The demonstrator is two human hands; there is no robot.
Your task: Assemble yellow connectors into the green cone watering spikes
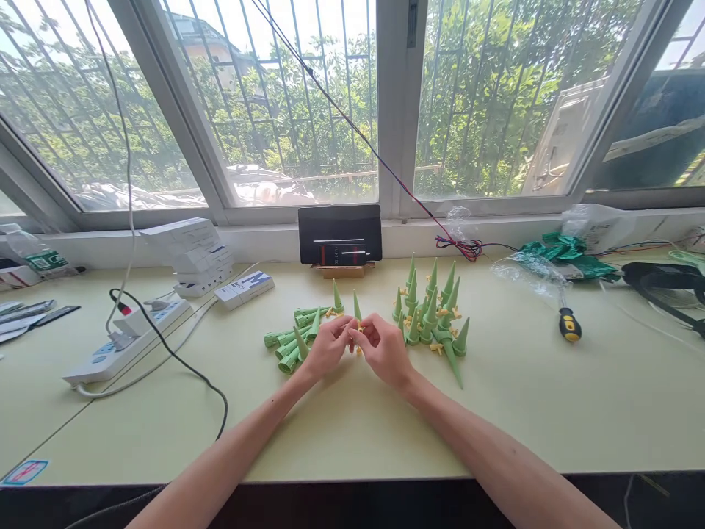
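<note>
Over the middle of the table, my left hand and my right hand meet with fingertips pinched together. Between them is a green watering spike, point up, with a small yellow valve low on it. My fingers hide most of the joint. Beside my left hand lie several green spikes on their sides, and a few stand upright. To the right of my right hand stands a cluster of green spikes, many with yellow valves; one spike lies pointing toward me.
A black tablet leans at the window behind the hands. On the left are a power strip, a black cable and white boxes. On the right lie a screwdriver and green plastic wrapping.
</note>
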